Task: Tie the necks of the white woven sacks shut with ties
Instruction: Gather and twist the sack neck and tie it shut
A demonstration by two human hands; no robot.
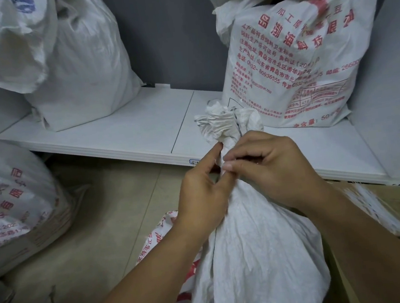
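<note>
Near sack: a white woven sack (253, 258) stood closest to the camera, between the two forearms, crumpled, with red print showing down its left side.
Neck: the sack's neck (226, 147) was gathered into a tight bunch that rose above the hands, its ragged top (225, 120) flaring out over the shelf edge.
Left hand: the left hand (199, 192) was loosely curled against the left of the neck, forefinger stretched up along the bunched cloth and thumb pressed toward the other hand; whether it pinched a tie could not be told.
Right hand: the right hand (272, 164) was folded over the right of the neck, fingertips drawn together in a pinch at the gathered spot, touching the left thumb; anything between them was too small to make out.
Box: a brown cardboard box (395, 232) lay just beside the sack on the right, a bundle of white strips (374, 207) resting on its top.
Floor: beige tiles (102, 227) ran under the left arm.
Left sack: a printed sack (9, 201) sat on the floor at the left, blurred.
Shelf: a low white shelf (127, 133) crossed behind the hands.
Far sacks: a red-lettered sack (296, 62) stood on the shelf right behind the neck, open at the top; a plain white sack (85, 64) stood well apart at the shelf's left.
</note>
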